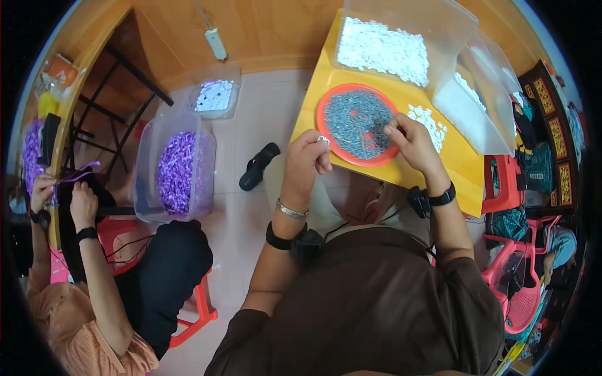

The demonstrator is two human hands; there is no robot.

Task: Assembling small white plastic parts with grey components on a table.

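Working at a yellow counter [458, 170], spread beneath and beyond the right hand [411, 139], with the left hand [305, 156] by its near left corner. Facing, beyond both hands, a large clear tub [450, 24] of white pieces; farther right, a second clear tub [467, 120]. Bending over a round red tray [320, 119], set between and just ahead of the hands, heaped with thin grey metal pieces [350, 116]. Just past the right hand, a loose white pile [429, 125]. Curling the right fingers down over the tray's right side (cannot tell whether pinching anything), and pinching a small white piece [323, 140] between left thumb and forefinger, near the tray's left rim. For good handling, draw single metal pieces off the heap's edge rather than dig, grip the white piece lightly, and stay low over the tray to catch drops. Unable to read any brand, label or writing around the hands.
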